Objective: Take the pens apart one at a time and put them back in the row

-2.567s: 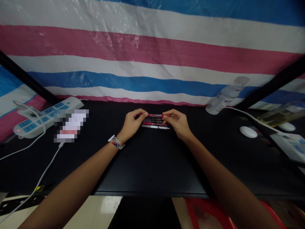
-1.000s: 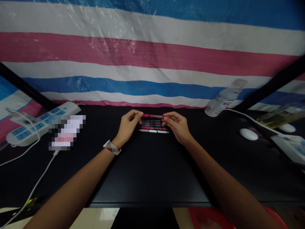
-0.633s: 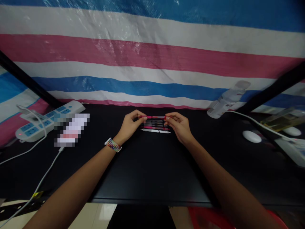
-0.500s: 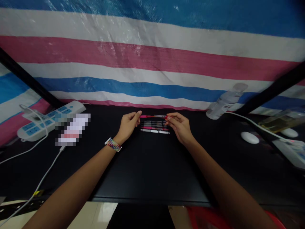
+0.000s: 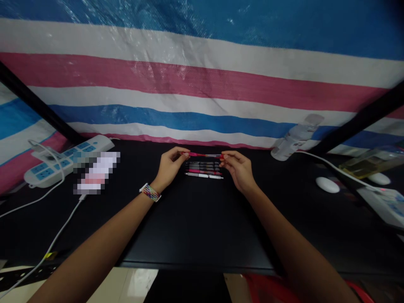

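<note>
A red pen (image 5: 205, 155) lies level between my two hands, at the far side of a row of pens. My left hand (image 5: 171, 165) pinches its left end between thumb and fingers. At the other end, my right hand (image 5: 238, 167) has its fingertips closed on the pen. Just nearer to me, several dark pens (image 5: 203, 166) lie side by side on the black table (image 5: 195, 219). A pink-red pen (image 5: 202, 171) and a white pen (image 5: 204, 176) make up the near side of the row.
On the left are a white power strip (image 5: 67, 162), a blurred-out phone-like object (image 5: 99, 173) and a white cable (image 5: 65, 227). A clear bottle (image 5: 285, 145), a white mouse (image 5: 327, 184) and a bottle of yellowish liquid (image 5: 360, 163) are to the right. Striped sheeting (image 5: 202, 84) hangs behind.
My left fingers have closed around the red pen's left end, where the thumb was extended before. The right hand keeps its hold. The view has shifted slightly.
</note>
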Tool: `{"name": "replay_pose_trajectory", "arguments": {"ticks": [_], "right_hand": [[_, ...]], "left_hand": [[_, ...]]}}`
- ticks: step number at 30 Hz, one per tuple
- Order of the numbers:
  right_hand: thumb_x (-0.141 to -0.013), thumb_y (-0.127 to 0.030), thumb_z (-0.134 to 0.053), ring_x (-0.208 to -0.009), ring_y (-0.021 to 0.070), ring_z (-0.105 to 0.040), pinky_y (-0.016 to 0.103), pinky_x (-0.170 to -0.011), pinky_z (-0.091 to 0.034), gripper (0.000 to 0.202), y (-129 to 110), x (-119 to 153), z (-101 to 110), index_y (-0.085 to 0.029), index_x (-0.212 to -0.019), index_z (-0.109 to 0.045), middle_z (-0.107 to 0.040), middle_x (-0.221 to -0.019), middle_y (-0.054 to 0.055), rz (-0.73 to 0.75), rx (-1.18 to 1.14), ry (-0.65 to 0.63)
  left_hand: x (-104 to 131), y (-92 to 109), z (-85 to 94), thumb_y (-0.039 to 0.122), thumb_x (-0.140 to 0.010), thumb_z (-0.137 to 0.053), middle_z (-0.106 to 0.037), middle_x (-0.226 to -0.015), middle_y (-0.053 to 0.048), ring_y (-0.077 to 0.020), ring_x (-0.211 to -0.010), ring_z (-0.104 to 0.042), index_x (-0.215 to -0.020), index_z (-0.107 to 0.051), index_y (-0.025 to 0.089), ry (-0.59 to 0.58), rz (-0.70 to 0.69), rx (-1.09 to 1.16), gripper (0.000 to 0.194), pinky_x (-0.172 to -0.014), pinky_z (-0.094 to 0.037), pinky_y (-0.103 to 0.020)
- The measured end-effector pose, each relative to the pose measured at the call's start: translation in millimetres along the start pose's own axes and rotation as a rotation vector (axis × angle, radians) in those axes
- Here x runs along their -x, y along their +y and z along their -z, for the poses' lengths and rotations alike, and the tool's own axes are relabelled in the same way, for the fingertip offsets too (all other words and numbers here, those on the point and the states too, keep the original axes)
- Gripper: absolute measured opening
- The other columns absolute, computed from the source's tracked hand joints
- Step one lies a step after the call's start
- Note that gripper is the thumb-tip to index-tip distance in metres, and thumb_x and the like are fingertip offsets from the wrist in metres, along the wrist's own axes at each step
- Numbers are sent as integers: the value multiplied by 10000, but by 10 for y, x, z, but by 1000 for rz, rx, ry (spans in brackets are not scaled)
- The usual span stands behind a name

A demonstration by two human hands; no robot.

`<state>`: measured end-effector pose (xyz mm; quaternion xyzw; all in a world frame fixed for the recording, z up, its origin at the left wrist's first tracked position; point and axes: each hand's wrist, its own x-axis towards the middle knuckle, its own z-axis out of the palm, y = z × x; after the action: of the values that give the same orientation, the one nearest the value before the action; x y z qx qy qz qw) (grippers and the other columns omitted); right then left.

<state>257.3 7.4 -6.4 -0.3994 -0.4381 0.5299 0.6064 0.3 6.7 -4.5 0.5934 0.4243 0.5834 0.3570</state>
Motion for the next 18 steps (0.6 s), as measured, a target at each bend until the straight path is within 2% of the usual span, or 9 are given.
{"name": "replay_pose_trajectory", "arguments": {"ticks": [3, 9, 11, 15, 18], "right_hand": [[-756, -377, -917, -750, 182, -676, 414, -828, -620, 227, 9, -1, -7, -244, -916, -826, -710, -808, 21, -30, -30, -15], [-733, -337, -880, -728, 175, -640, 385, -769, -610, 187, 27, -52, 42, -238, -869, -796, -689, -786, 21, -39, -94, 53], [-735, -331, -882, -729, 173, -638, 374, -756, -604, 184, 27, -50, 41, -233, -864, -795, -685, -777, 22, -38, -89, 61], [-728, -358, -895, -726, 180, -645, 380, -742, -606, 214, 27, -38, 31, -233, -872, -797, -697, -776, 24, -24, -69, 96], [-731, -373, -902, -726, 185, -654, 395, -755, -617, 230, 28, -44, 43, -237, -883, -796, -708, -787, 26, -16, -52, 89]], "left_hand": [[0, -20, 5, 375, -918, -793, -804, -964, -67, -211, -896, -742, -1010, -808, 203, 23, -13, -2, 195, -888, -587, -376], [-18, -36, 27, 366, -908, -783, -782, -911, -54, -208, -872, -736, -1008, -783, 200, 84, -20, 24, 194, -864, -568, -356], [-23, -20, 34, 391, -932, -766, -763, -867, -43, -197, -835, -709, -941, -774, 200, 81, -29, -4, 191, -843, -548, -344], [-34, 13, 43, 500, -1001, -706, -674, -720, -19, -179, -735, -628, -698, -666, 211, 87, -36, -112, 421, -770, -497, -324], [-37, 19, 45, 567, -1006, -696, -668, -699, -21, -181, -728, -627, -651, -622, 216, 106, -40, -134, 505, -750, -485, -321]]}}
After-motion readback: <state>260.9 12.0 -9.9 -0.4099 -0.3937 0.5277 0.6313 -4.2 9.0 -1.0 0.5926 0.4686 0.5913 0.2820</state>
